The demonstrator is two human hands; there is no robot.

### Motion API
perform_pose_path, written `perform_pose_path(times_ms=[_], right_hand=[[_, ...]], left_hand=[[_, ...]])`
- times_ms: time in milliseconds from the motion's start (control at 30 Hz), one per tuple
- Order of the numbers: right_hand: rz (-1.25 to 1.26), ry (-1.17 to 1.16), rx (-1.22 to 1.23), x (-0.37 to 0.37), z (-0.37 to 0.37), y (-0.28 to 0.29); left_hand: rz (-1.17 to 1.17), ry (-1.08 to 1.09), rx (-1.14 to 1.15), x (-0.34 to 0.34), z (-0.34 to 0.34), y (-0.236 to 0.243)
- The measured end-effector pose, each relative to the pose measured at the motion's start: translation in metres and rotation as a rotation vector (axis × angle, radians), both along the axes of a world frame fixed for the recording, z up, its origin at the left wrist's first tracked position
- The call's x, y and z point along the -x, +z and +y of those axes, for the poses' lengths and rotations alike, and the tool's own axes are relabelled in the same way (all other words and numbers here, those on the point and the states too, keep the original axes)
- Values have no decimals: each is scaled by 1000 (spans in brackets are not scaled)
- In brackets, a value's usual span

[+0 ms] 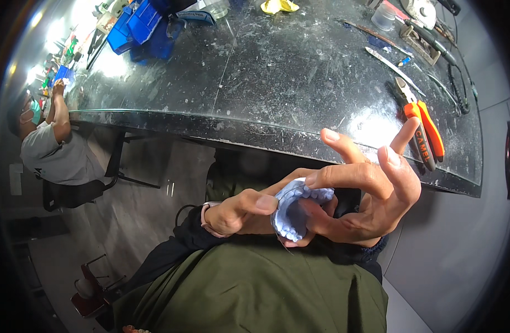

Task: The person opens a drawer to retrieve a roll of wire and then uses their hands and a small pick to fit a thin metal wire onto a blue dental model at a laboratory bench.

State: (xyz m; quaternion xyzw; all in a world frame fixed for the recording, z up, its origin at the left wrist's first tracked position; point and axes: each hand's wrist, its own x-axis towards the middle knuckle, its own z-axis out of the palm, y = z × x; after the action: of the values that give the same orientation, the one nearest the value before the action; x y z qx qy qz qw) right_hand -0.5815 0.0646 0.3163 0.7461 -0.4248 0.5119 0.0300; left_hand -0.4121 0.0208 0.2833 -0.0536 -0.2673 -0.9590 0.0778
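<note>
A pale blue dental cast (283,215) sits between our two hands, above our olive-green apron (255,288). Horseshoe-shaped, it carries moulded teeth around its rim, with a thin wire (292,191) lying along it. Our left hand (239,211) presses a thumb to the cast's left side; our right hand (371,202) pinches the arch between thumb and index finger, the other fingers raised and spread. Beyond, orange-and-black diagonal cutters (426,132) lie on the scuffed black bench (277,77), and a masked co-worker (58,152) sits far left.
</note>
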Motion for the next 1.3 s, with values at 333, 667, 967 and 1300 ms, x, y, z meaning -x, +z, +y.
perform_pose_path(times_ms=[333, 667, 967, 1300], right_hand=[[-8, -13, -16, 2, 0, -1], [-1, -70, -153, 18, 1, 3], [-397, -378, 20, 23, 3, 5], [-592, -303, -24, 17, 6, 0]], left_hand=[[-71, 23, -6, 2, 1, 4], [-229, 160, 80, 9, -4, 8], [-394, 927, 1457, 29, -53, 3], [-898, 1126, 1892, 46, -69, 9]])
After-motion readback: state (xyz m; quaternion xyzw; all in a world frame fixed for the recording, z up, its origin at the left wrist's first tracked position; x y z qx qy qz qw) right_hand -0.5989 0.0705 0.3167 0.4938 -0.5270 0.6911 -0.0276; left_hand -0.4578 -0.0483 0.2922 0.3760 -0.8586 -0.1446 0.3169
